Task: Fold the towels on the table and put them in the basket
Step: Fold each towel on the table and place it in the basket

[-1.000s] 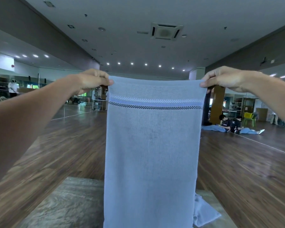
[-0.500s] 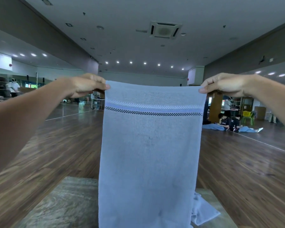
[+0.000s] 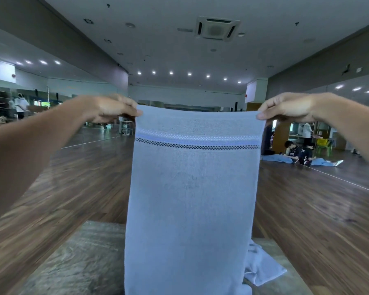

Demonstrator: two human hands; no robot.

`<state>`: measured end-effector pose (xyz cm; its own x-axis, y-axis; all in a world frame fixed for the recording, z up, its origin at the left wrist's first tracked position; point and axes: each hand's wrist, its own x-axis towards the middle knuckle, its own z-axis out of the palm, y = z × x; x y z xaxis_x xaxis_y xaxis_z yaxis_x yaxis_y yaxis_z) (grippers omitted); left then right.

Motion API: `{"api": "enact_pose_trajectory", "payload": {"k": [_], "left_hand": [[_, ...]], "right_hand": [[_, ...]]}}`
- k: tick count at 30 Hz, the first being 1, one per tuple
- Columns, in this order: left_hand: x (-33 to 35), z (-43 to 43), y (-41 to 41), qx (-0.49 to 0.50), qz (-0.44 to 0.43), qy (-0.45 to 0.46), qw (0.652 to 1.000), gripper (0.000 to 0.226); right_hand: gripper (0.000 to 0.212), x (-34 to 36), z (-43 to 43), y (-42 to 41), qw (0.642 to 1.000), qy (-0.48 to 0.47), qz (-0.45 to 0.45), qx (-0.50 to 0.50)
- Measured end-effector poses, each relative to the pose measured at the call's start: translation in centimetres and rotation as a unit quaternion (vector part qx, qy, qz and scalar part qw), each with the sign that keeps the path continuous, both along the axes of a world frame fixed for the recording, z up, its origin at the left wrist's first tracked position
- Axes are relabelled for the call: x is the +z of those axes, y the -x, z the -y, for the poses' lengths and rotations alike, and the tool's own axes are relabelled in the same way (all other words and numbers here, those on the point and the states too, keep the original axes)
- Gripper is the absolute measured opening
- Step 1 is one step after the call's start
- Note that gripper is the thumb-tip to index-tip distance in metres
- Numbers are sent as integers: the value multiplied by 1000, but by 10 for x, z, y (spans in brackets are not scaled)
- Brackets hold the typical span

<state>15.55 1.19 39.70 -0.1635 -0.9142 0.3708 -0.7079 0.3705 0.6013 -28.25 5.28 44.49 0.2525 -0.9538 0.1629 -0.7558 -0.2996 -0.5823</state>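
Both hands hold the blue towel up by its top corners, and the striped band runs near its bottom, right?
Not the band. In the head view the left hand and right hand do hold the blue towel up by its top corners, but the striped band runs near its top.

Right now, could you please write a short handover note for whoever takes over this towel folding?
Left hand pinches the blue towel's top left corner; right hand pinches its top right corner.
The towel hangs spread flat over the table.
A second blue towel lies crumpled on the table behind it.
Done: nothing visibly folded yet.
Left: fold both and put them in the basket, which is not in view.
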Motion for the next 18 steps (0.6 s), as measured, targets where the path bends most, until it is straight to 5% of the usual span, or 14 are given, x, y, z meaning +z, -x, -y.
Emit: {"api": "enact_pose_trajectory", "payload": {"k": [2, 4, 9, 18], "left_hand": [[-3, 7, 13, 20, -45, 33, 998, 8], [-7, 21, 22, 50, -77, 78, 993, 13], [18, 43, 34, 70, -134, 181, 972, 24], [62, 24, 30, 53, -136, 231, 962, 23]], "right_hand": [[27, -9, 14, -7, 998, 57, 1, -38], [8, -13, 30, -11, 993, 104, 5, -62], [9, 8, 49, -20, 970, 218, 76, -79], [7, 43, 38, -17, 958, 261, 105, -64]]}}
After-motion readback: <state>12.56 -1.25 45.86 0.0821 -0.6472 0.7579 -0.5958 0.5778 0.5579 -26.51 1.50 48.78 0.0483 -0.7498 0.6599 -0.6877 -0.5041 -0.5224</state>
